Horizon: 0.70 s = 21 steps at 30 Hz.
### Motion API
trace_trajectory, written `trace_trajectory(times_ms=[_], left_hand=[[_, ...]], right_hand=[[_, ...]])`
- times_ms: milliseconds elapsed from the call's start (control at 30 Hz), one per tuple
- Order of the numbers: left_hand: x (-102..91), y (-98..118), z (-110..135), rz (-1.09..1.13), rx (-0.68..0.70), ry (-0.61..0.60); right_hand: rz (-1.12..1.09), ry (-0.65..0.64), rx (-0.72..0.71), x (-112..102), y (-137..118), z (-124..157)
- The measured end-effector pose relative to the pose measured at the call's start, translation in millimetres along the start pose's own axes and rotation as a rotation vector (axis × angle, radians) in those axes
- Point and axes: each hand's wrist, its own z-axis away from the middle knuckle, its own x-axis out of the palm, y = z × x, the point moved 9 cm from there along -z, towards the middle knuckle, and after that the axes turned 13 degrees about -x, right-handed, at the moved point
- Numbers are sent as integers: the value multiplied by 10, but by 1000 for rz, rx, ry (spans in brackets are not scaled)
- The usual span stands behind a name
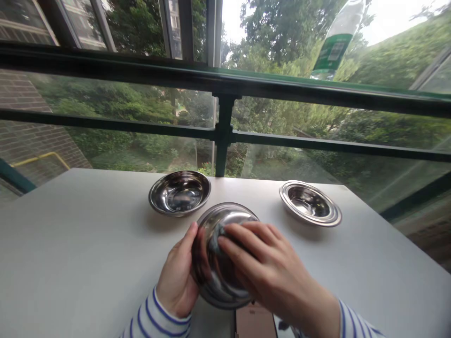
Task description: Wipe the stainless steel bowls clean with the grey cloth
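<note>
Before two dishes, left hand fingers clamp a bowl; right hand fingers spread on it.

Three steel dishes were there: one tilted bowl, one upright bowl, one rimmed plate. One bottle; two hands, the left hand and the right hand.

The tilted bowl is polished metal, mirror-glossy and smooth. Pressed on it, a grey wad looks like soft, matt cloth. Beyond the tilted bowl, a second bowl and a rimmed dish have the same shine. Under it, the table is smooth and matt.
</note>
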Motion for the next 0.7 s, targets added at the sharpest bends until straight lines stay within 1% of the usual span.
trace_trajectory(times_ms=[67, 100, 133, 200, 267, 367, 433, 533, 633, 700], left_hand=[[-18, -16, 13, -16, -3, 24], [-33, -8, 21, -17, 2, 40], [-48, 7, 28, -13, 9, 57], [-62, 45, 41, 2, 22, 70], [-50, 71, 52, 11, 23, 57], [-10, 72, 66, 15, 12, 18], [-5, 64, 72, 17, 4, 14], [-39, 63, 65, 20, -1, 48], [-89, 67, 58, 22, 16, 98], [-93, 44, 60, 30, 23, 107]], right_hand=[[44, 19, 77, -32, 112, 34], [39, 16, 81, -29, 124, 41], [15, 7, 57, -19, 97, 37], [-46, 1, -36, -12, -44, 7], [-74, 33, -111, -56, -196, -26], [-67, 83, -147, -153, -307, -50], [-70, 67, -149, -188, -307, -38], [-65, 11, -140, -221, -254, 19], [-56, -53, -100, -215, -175, 74], [-50, -59, -84, -200, -149, 70]])
